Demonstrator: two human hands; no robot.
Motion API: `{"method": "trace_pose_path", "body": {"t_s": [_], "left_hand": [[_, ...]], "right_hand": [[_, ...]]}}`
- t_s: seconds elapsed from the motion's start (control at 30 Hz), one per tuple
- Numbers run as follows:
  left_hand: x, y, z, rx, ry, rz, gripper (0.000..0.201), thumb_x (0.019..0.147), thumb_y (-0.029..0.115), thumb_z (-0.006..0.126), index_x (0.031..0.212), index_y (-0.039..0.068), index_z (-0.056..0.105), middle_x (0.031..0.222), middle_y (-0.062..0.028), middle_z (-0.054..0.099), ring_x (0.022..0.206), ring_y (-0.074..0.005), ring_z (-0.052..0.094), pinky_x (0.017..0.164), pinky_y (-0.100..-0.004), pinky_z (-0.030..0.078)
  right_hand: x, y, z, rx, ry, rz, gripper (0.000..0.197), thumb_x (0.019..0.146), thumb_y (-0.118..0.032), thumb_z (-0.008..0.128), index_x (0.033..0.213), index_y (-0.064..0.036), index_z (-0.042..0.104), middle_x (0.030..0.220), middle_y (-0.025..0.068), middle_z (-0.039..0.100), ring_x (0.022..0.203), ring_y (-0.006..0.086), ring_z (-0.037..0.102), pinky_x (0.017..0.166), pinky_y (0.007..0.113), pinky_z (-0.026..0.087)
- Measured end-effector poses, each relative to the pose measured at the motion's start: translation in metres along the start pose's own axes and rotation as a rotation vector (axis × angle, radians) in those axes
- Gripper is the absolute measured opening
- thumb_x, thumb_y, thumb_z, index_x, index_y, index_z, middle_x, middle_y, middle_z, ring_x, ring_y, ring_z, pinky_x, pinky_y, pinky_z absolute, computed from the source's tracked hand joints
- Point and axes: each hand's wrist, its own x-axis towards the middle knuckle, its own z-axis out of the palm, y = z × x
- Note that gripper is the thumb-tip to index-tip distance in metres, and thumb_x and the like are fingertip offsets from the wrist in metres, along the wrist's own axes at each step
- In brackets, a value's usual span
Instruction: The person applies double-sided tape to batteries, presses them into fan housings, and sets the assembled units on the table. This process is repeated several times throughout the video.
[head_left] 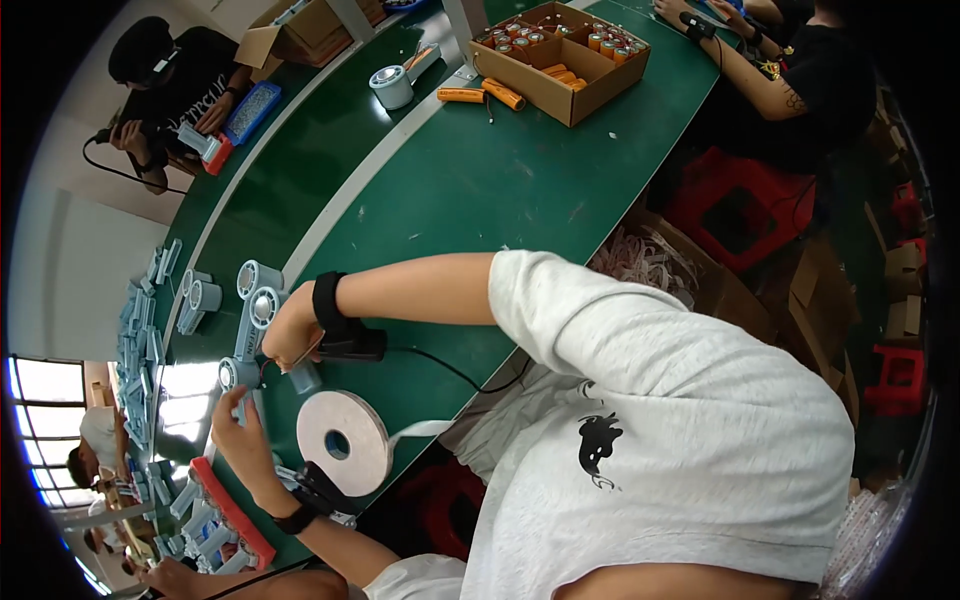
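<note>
My right hand (290, 328) is curled closed beside light blue fan housings; a thin strip or wire shows at its fingers, but what it grips is mostly hidden. The fan piece (264, 307) next to its knuckles has a round grille and a handle running down. My left hand (240, 437) has its thumb and forefinger at the rim of the round fan housing (236, 374) at the lower end, seemingly steadying it. A short red wire shows near this housing. Close to my right hand stands a small grey-blue cylinder (305, 378). Black bands circle both wrists.
A large white tape roll (345, 443) lies by my left forearm. More blue fan parts (203, 295) lie beyond my hands, with a heap (138, 335) at far left. A red tray (232, 512) sits lower left. A carton (570, 85) holds orange battery packs. Co-workers sit around the green table (480, 190).
</note>
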Motion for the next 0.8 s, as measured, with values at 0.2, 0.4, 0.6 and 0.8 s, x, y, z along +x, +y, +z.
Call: {"method": "trace_pose_path", "body": {"t_s": [0.2,0.4,0.6,0.8], "left_hand": [[0.067,0.044,0.040,-0.036,-0.180,0.541,0.060,0.064,-0.002,0.063,0.120,0.007,0.044,0.121,-0.0149,0.045,0.112,-0.0305,0.044,0.092,-0.0349,0.037],[0.066,0.083,0.073,-0.389,-0.773,0.352,0.070,0.059,0.004,0.070,0.123,0.006,0.042,0.120,-0.0163,0.046,0.112,-0.0312,0.044,0.094,-0.0346,0.034],[0.050,0.100,0.083,-0.266,-0.534,0.501,0.057,0.060,0.007,0.071,0.113,0.003,0.049,0.114,-0.0165,0.049,0.106,-0.0327,0.046,0.090,-0.0365,0.036],[0.039,0.121,0.078,-0.224,-0.435,0.592,0.033,0.070,0.005,0.063,0.102,0.001,0.056,0.108,-0.0116,0.052,0.102,-0.0319,0.046,0.086,-0.0377,0.038]], "right_hand": [[-0.096,-0.027,-0.017,-0.163,-0.311,0.094,0.030,0.084,-0.025,0.047,0.082,0.0027,0.060,0.072,0.0136,0.061,0.063,0.0264,0.058,0.056,0.037,0.042],[-0.169,-0.029,-0.037,-0.113,0.004,0.059,0.028,0.083,-0.024,0.051,0.079,0.0034,0.058,0.071,0.0178,0.058,0.067,0.0312,0.056,0.060,0.039,0.043],[-0.073,-0.037,-0.087,0.022,0.555,-0.065,0.026,0.077,-0.025,0.051,0.070,-0.0008,0.059,0.064,0.0108,0.059,0.059,0.0245,0.054,0.056,0.033,0.041],[-0.160,-0.021,-0.028,0.310,1.012,-0.362,0.021,0.074,-0.019,0.057,0.076,0.0016,0.059,0.067,0.0126,0.056,0.059,0.0256,0.052,0.057,0.032,0.041]]}}
